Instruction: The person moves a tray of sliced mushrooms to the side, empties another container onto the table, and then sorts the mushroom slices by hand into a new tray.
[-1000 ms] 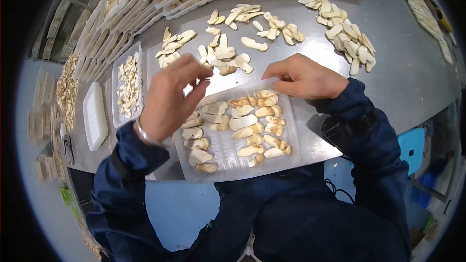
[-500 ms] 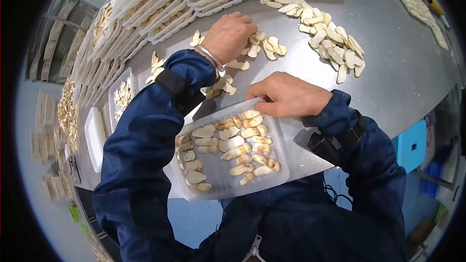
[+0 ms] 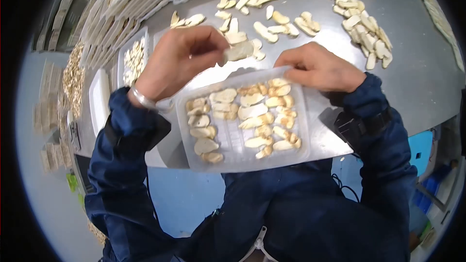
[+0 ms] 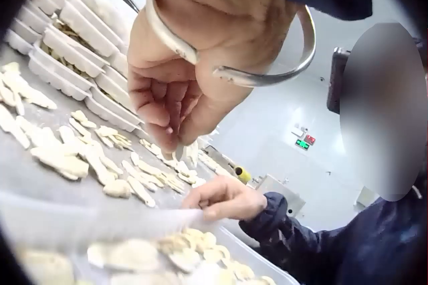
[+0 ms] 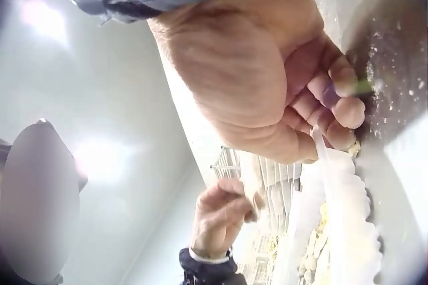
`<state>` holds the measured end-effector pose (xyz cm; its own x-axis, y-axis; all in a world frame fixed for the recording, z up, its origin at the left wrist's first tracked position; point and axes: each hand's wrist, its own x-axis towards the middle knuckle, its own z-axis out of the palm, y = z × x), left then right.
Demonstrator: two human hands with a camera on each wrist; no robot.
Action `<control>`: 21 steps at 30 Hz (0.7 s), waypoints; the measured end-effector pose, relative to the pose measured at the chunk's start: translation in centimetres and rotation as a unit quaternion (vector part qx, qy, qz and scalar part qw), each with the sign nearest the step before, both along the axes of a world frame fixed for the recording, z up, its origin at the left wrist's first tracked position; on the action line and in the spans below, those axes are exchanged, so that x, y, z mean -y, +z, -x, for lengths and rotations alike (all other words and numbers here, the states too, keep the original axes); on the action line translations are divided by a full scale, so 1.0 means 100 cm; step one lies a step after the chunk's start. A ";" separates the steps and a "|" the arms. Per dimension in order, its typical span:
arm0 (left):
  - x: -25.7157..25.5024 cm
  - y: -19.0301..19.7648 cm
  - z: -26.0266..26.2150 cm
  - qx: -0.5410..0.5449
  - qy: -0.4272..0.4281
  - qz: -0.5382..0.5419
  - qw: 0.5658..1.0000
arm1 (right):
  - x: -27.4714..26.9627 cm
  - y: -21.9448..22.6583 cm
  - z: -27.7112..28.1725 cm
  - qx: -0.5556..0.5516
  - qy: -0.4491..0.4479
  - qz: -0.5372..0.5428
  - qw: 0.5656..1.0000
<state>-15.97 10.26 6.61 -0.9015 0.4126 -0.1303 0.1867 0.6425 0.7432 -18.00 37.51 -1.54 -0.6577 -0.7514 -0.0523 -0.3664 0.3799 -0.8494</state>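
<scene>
A clear plastic tray (image 3: 245,166) near the table's front edge holds rows of mushroom slices (image 3: 253,111), with bare tray floor between the columns. My left hand (image 3: 177,60) is above the tray's far left corner, pinching a pale mushroom slice (image 3: 239,51) between thumb and fingers. In the left wrist view, only a sliver of that slice (image 4: 179,153) shows at the fingertips. My right hand (image 3: 323,65) grips the tray's far right corner, its thumb over the rim (image 5: 322,141) in the right wrist view.
Loose mushroom slices (image 3: 264,31) lie beyond the tray, with a longer heap (image 3: 366,31) to the right. Stacked filled trays (image 3: 109,29) line the back left. A tray of small pieces (image 3: 134,60) and a white tray (image 3: 99,102) stand at left.
My left hand reached out to the loose slices at the back, then came back toward the tray with a slice. The right hand stays at the tray's corner.
</scene>
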 end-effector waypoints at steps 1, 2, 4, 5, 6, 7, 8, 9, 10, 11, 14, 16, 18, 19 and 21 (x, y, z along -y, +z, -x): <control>0.009 0.002 -0.019 0.024 0.002 0.026 0.999 | 0.000 -0.007 -0.002 0.016 -0.017 0.036 0.999; 0.016 0.004 -0.036 0.048 0.004 0.052 0.997 | 0.001 -0.009 -0.001 0.002 -0.023 0.020 1.000; 0.025 -0.002 -0.063 0.109 0.026 0.054 0.992 | 0.002 -0.002 -0.002 0.027 -0.018 0.017 0.999; 0.028 -0.010 -0.074 0.111 0.034 0.034 0.993 | 0.002 -0.001 -0.002 0.040 -0.011 0.003 0.999; 0.029 -0.016 -0.082 0.099 0.031 0.052 0.993 | 0.001 0.000 0.000 0.050 -0.005 -0.012 0.999; 0.027 -0.019 -0.087 0.105 0.032 0.064 0.992 | 0.001 0.001 0.001 0.059 -0.001 -0.028 0.998; 0.026 -0.022 -0.090 0.112 0.031 0.076 0.990 | 0.002 0.001 0.001 0.067 -0.003 -0.023 0.997; 0.025 -0.024 -0.091 0.090 0.018 0.080 0.993 | 0.002 0.001 -0.001 0.074 -0.006 -0.018 0.997; 0.025 -0.026 -0.091 0.066 0.003 0.085 0.994 | 0.003 0.001 -0.001 0.081 -0.010 -0.013 0.997; 0.024 -0.028 -0.091 0.043 -0.011 0.089 0.995 | 0.002 0.001 -0.001 0.079 -0.010 -0.014 0.997; 0.023 -0.032 -0.090 0.003 -0.035 0.096 0.995 | 0.002 0.000 0.000 0.081 -0.008 -0.018 0.997; 0.023 -0.035 -0.091 -0.007 -0.039 0.088 0.995 | 0.002 0.001 0.000 0.090 -0.003 -0.020 0.996; 0.023 -0.036 -0.092 -0.015 -0.037 0.083 0.996 | 0.002 0.000 0.001 0.092 -0.005 -0.024 0.995; 0.022 -0.036 -0.093 -0.018 -0.032 0.082 0.996 | 0.002 0.000 0.001 0.093 -0.006 -0.026 0.995; 0.022 -0.034 -0.093 -0.007 -0.024 0.080 0.996 | 0.002 0.001 0.001 0.099 -0.007 -0.025 0.995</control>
<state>-6.72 8.06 3.16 -0.8835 0.4300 -0.1860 0.2293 0.7431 0.6286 -18.11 37.29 -1.49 -0.6410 -0.7359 -0.2180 -0.1892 0.4268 -0.8843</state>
